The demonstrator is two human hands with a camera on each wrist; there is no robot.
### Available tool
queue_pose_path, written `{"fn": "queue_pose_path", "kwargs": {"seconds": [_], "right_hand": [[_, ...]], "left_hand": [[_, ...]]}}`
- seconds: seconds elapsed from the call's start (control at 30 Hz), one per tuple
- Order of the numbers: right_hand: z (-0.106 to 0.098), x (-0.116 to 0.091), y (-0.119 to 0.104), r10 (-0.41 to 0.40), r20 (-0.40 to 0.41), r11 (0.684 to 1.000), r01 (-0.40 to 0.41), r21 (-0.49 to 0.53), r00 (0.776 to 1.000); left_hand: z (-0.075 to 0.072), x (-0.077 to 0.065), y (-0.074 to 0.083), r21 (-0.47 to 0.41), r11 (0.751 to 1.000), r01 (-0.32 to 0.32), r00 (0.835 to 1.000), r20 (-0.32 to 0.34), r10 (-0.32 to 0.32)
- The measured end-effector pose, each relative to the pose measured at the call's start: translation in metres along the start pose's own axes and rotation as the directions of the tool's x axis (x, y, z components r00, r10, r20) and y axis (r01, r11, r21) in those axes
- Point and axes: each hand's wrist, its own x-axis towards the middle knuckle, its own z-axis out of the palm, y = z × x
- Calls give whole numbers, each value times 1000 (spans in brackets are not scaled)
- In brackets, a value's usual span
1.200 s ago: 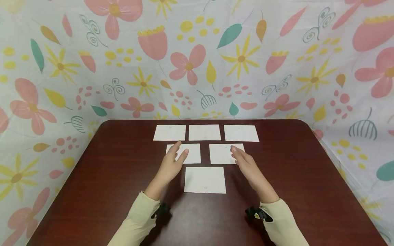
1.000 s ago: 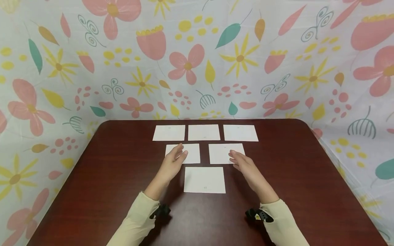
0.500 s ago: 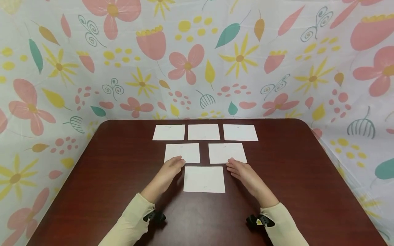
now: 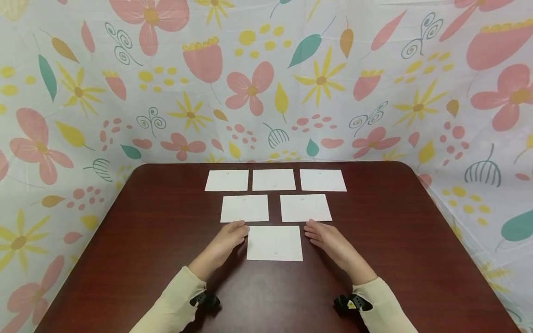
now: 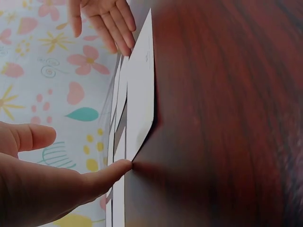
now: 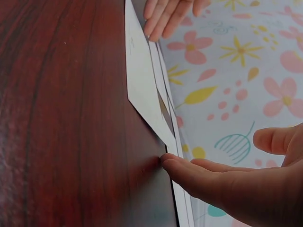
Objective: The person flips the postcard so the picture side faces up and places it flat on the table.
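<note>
Several white cards lie face down in a pyramid on the dark red table: three in the back row, two in the middle, one nearest card in front. My left hand rests with straight fingers on the table at that card's upper left corner; a fingertip touches the table beside the card. My right hand lies flat at its upper right corner, fingertips on the wood next to the card. Neither hand holds anything.
A floral cloth forms walls behind and on both sides of the table. The back-row cards and the middle-row cards lie beyond my hands. Bare wood spreads left and right of the cards.
Both hands drew back toward me from over the middle-row cards and came down to the table at the upper corners of the nearest card. The cards stayed put.
</note>
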Motion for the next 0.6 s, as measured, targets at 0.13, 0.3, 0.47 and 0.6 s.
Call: {"fn": "queue_pose_path", "kwargs": {"seconds": [0.13,0.3,0.47,0.6], "right_hand": [[4,-1,0,2,11,1000,-2,10,1000],[7,0,0,2,11,1000,-2,11,1000],[7,0,0,8,-12,1000,-8,7,1000],[6,0,0,14,-20,1000,-14,-5,1000]], "left_hand": [[4,-1,1,-11,1000,-10,1000,-2,10],[8,0,0,-31,999,-38,999,-9,37],[10,4,-2,-56,998,-38,998,-43,36],[12,7,-4,-61,997,-38,997,-69,34]]}}
